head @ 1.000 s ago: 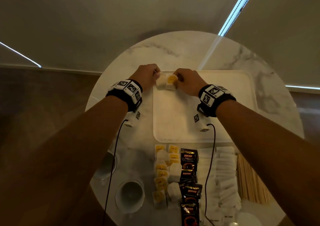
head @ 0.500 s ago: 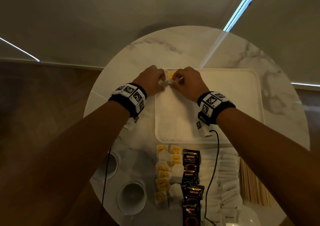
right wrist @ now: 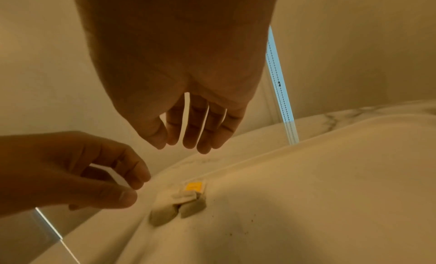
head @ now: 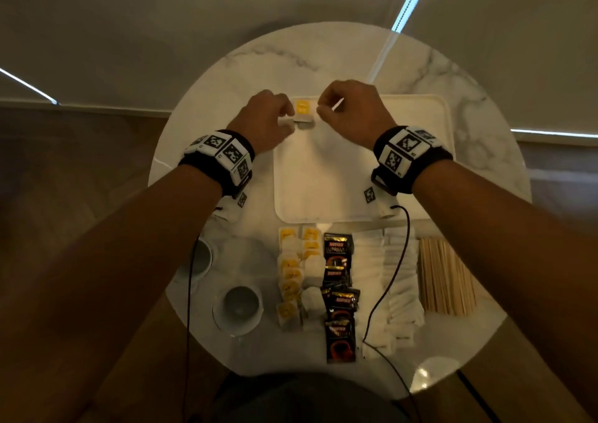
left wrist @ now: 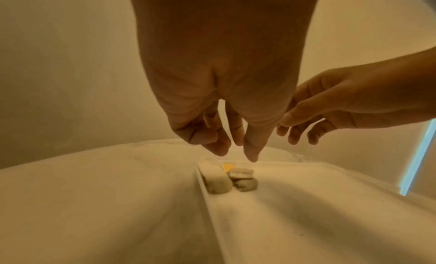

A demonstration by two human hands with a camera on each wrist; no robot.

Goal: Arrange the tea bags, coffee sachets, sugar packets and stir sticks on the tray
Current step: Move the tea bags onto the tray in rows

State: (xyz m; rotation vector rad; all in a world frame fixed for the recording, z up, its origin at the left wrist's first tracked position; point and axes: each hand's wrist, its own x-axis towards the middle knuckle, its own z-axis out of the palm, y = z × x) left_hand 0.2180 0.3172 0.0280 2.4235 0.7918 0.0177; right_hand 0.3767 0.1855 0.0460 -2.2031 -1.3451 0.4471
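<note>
Two tea bags (head: 304, 116) with a yellow tag lie side by side in the far left corner of the white tray (head: 323, 179). They also show in the left wrist view (left wrist: 226, 178) and the right wrist view (right wrist: 181, 202). My left hand (head: 286, 115) hovers just left of them, fingers loosely curled downward (left wrist: 235, 152), holding nothing. My right hand (head: 323, 108) hangs just right of them, fingers relaxed (right wrist: 186, 145) and empty. Neither hand touches the bags.
On the round marble table (head: 226, 82), near the tray's front edge, lie rows of more tea bags (head: 291, 273), black coffee sachets (head: 338, 260), white sugar packets (head: 388, 280) and wooden stir sticks (head: 443, 277). Two cups (head: 239, 302) stand at the front left.
Both hands brought the two tea bags down into the tray's far left corner, let go of them and drew slightly apart and up.
</note>
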